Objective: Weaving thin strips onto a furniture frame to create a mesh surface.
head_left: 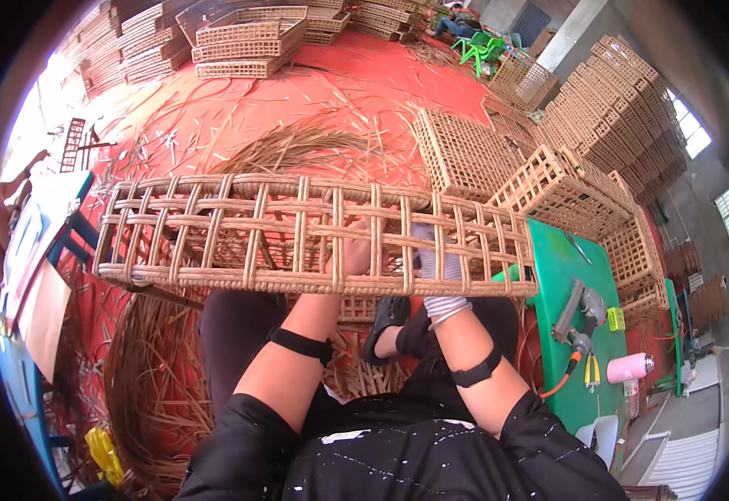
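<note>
A long woven rattan basket (314, 286) with an open lattice side lies across my lap, its near braided edge toward me. My bare left hand (355, 259) reaches inside it, seen in pieces between the strands, with its fingers mostly covered by the weave. Close beside it, my right hand (442, 264), in a pale glove with a wrapped wrist, is also behind the lattice. Whether either hand grips a strand cannot be told. Black bands circle both forearms.
Rattan strips (289, 150) litter the red floor; a coil of strips (143, 376) lies at left. On the green table (561, 250) at right are a nail gun (569, 309), yellow-handled pliers (592, 371) and a pink bottle (629, 367). Finished baskets (473, 154) stand beyond.
</note>
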Available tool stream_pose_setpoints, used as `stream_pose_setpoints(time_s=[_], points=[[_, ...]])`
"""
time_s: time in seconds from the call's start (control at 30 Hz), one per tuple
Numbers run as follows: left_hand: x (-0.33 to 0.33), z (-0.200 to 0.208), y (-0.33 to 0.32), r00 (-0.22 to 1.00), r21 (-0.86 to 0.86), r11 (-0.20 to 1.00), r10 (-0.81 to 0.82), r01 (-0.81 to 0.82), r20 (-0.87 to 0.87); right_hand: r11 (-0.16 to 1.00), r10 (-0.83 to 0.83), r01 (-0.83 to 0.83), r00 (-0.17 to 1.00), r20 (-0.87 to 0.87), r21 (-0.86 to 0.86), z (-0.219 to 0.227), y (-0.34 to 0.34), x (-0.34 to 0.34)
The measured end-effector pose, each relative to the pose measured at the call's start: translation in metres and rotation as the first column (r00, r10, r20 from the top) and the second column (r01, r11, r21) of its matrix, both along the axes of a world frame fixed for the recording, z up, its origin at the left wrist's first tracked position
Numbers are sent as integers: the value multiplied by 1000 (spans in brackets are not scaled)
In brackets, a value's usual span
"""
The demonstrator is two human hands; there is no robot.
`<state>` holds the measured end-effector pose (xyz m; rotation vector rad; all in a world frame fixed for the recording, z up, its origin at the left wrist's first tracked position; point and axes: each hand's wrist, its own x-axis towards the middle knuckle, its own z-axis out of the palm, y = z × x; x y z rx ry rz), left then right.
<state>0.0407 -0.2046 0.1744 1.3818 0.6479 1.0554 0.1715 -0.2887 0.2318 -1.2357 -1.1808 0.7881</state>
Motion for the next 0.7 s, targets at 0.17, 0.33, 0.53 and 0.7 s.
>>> stream_pose_setpoints(time_s=[0.17, 0.33, 0.53, 0.7], points=[[-1, -23, 12, 998, 307, 950, 55, -52, -4, 999, -40, 36, 990, 136, 30, -8, 13, -10], [2, -6, -1, 991, 172, 977, 134, -128, -26, 997, -80, 76, 974, 214, 29, -11, 20, -19], [15, 27, -30, 857, -394, 915, 270, -86, 439, 993, -119, 114, 960, 255, 34, -12, 23, -25], [11, 15, -35, 913, 327, 854, 399, -405, 89, 991, -137, 134, 955, 262, 28, -12, 25, -27]])
